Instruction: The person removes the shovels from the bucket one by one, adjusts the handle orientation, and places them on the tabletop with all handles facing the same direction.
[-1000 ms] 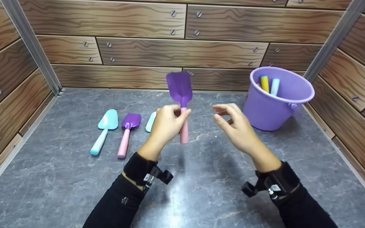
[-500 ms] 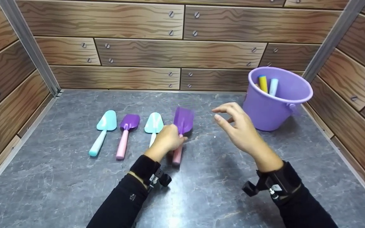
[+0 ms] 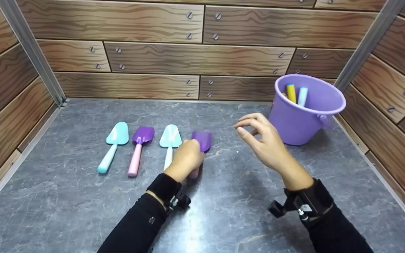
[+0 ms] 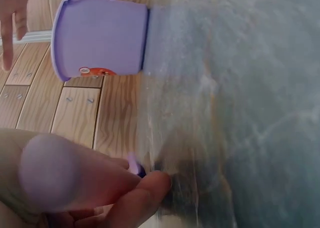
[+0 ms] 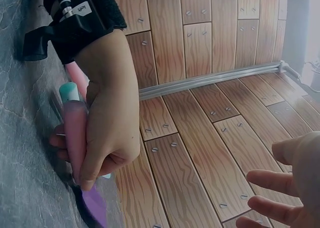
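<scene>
My left hand [image 3: 187,156] grips a toy shovel with a purple blade [image 3: 202,140] and a pink handle [image 5: 76,138], low at the tabletop. Part of the handle is hidden behind the hand in the head view. Just left of it lies a turquoise trowel [image 3: 170,136], its handle partly covered by the hand. Farther left are another purple shovel [image 3: 143,134] with a pink handle and another turquoise trowel [image 3: 117,133]. My right hand [image 3: 264,140] hovers beside the bucket, fingers loosely bent, holding nothing.
A purple bucket [image 3: 290,126] stands at the back right, with a yellow stick-like piece [image 3: 290,93] and a light blue one [image 3: 302,96] inside. Wood-patterned walls [image 3: 153,58] border the grey marbled table [image 3: 83,211] at the back and sides.
My left hand has brought the purple shovel from upright in the air down to the tabletop, uncovering the turquoise trowel beside it. My right hand has hardly moved.
</scene>
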`<state>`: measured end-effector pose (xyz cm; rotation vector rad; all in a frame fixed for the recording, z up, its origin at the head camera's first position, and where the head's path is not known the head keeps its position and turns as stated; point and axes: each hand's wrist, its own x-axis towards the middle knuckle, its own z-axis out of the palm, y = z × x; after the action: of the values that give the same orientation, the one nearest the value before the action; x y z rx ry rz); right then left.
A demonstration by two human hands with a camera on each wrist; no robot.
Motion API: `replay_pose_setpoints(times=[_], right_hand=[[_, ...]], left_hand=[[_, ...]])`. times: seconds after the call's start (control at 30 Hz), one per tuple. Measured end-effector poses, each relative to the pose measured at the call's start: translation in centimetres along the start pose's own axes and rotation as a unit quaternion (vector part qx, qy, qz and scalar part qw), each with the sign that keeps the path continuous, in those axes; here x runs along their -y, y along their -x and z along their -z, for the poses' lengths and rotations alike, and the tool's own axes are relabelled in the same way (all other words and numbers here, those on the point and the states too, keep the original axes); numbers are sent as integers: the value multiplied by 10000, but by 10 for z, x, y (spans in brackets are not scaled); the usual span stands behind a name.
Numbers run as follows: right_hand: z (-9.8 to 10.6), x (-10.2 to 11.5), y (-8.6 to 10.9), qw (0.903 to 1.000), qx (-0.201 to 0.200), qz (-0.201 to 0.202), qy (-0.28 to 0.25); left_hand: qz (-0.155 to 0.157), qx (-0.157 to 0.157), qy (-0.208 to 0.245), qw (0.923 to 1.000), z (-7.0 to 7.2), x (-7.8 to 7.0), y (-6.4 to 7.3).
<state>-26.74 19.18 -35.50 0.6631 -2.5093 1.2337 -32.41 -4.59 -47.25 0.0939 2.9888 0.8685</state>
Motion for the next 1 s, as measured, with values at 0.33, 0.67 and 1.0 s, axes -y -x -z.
replay_pose_setpoints(times=[0.33,0.67,1.0], right_hand=[[-1,-1,0,10000,58,12,-23],[0,-3,0,9999,101,50,56],[1,-4,0,9999,121,69,79]], left_hand=[[-303,-366,-515,9975,-24,18,-15],[-124,361,-1448,9887,0,-7,10],[93,385,-860,9955,28,-36,42]])
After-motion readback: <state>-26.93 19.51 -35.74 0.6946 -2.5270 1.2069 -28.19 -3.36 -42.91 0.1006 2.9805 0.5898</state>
